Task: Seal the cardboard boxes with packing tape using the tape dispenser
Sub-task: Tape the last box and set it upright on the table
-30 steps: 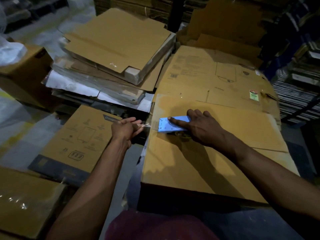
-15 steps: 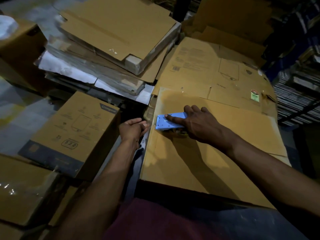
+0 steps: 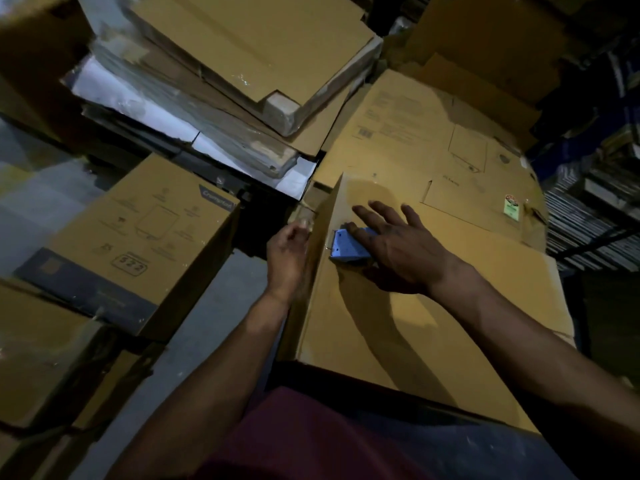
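A large cardboard box lies flat in front of me. The blue tape dispenser sits on its top near the left edge. My right hand rests on the dispenser with its fingers spread and straight, reaching past it. My left hand is at the box's left side wall, fingertips pressing there just below the top edge. A bit of clear tape shows faintly by those fingertips. The light is dim and the tape line on the box is hard to make out.
A printed carton stands to the left across a narrow strip of floor. Stacked flattened cardboard lies behind it, and flat sheets lie behind the box. Another wrapped box is lower left, shelving at right.
My left hand went from pinching the tape end out in the air to pressing against the box's side. My right hand's fingers spread open over the dispenser. The view tilted further down.
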Demonstrator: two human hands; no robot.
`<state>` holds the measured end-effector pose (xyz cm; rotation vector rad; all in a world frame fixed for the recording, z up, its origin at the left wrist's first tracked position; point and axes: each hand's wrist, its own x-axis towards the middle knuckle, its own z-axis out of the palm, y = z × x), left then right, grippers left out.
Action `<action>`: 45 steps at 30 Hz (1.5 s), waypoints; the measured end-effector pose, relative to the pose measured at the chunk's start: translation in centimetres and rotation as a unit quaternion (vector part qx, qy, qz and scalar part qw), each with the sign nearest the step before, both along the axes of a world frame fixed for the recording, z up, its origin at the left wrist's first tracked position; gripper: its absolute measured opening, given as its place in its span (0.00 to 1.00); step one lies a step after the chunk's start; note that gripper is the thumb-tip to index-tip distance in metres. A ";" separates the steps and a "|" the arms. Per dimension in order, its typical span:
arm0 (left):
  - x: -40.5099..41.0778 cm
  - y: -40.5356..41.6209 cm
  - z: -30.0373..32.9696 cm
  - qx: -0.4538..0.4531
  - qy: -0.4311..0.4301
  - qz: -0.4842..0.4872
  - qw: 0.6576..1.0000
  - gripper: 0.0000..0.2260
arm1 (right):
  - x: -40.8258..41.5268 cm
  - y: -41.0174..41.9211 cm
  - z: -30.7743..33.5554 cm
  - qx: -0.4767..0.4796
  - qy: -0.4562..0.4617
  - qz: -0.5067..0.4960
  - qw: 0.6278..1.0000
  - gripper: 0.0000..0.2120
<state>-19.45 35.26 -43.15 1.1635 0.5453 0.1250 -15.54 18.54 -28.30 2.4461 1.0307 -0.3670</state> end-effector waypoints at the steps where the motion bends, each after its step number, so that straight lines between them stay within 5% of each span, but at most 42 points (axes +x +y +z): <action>1: -0.1 -0.1 1.3 -0.038 -0.024 -0.032 0.998 0.17 | 0.1 0.5 -0.1 -0.001 0.010 -0.008 1.000 0.38; 4: -0.5 -0.5 1.7 -0.095 -0.030 -0.176 0.979 0.41 | 0.4 1.8 -0.5 -0.016 0.029 -0.021 0.999 0.33; 9: -3.0 -1.0 -4.9 -0.078 0.031 -0.276 0.958 0.45 | -0.2 1.9 -0.9 0.005 0.033 -0.016 0.999 0.31; 12: -3.1 0.8 -2.6 -0.112 0.039 -0.236 0.965 0.43 | -0.6 1.9 -1.0 0.017 0.017 -0.015 1.000 0.29; 18: -1.5 0.4 2.0 -0.216 -0.043 -0.256 0.941 0.66 | -0.5 2.5 -1.2 -0.001 0.032 -0.033 0.999 0.32; 20: -1.5 0.0 2.0 -0.240 -0.049 -0.260 0.934 0.65 | -0.6 2.6 -1.3 0.003 0.034 -0.036 0.999 0.33; 23: -1.2 0.3 1.3 -0.014 -0.082 -0.295 0.952 0.58 | -0.7 2.1 -1.0 -0.008 0.036 -0.025 0.999 0.35; 26: -2.0 0.6 1.3 0.303 -0.159 -0.349 0.872 0.51 | -0.5 1.4 0.0 -0.036 0.031 -0.010 0.999 0.39; 28: -2.3 0.6 1.2 0.415 -0.160 -0.369 0.816 0.50 | 0.0 1.4 0.3 -0.065 0.044 -0.003 0.997 0.39; 35: -2.3 0.5 1.3 0.620 -0.089 -0.360 0.691 0.48 | 2.0 1.8 1.0 -0.102 0.108 -0.048 0.988 0.34; 45: -2.2 0.4 3.0 0.701 -0.043 -0.378 0.603 0.50 | -0.4 -4.5 0.6 -0.125 0.083 -0.042 0.988 0.38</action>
